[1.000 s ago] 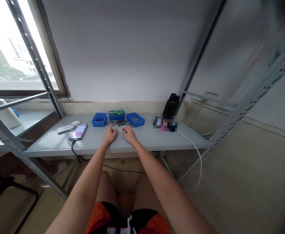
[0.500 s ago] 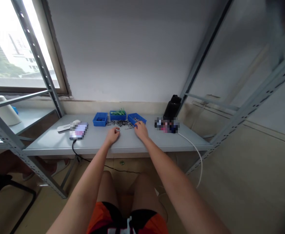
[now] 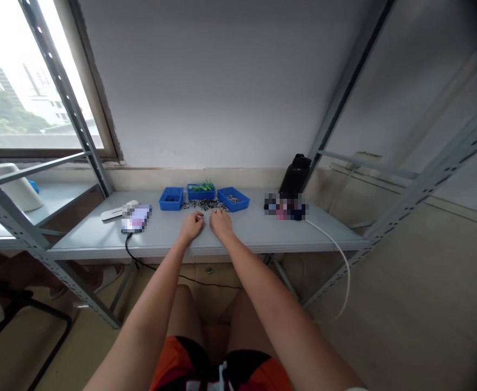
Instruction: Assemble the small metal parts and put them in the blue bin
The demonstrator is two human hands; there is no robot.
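My left hand (image 3: 192,225) rests near the middle of the table with its fingers curled and thumb and forefinger together. Close beside it on the right, my right hand (image 3: 221,224) has its fingers bent and pressed together. Whatever either hand may hold is too small or hidden to make out. Just beyond the fingertips lies a loose pile of thin black and silvery pieces (image 3: 204,205). Behind the pile, a blue bin (image 3: 195,195) holds green strips (image 3: 202,185). A second blue bin (image 3: 170,207) with dark pieces stands left, and a third blue bin (image 3: 240,205) with small silvery pieces stands right.
A phone (image 3: 137,218) on a black cable lies at the left of the grey table (image 3: 255,236), with a white device (image 3: 114,213) beside it. At right are a black bottle (image 3: 294,176) and a blurred-out bundle with a white cable (image 3: 336,244). Metal posts (image 3: 344,103) frame the table.
My right hand has moved left, away from the right-hand blue bin, and is now close beside my left hand. The left hand stays almost in place. The view has shifted slightly.
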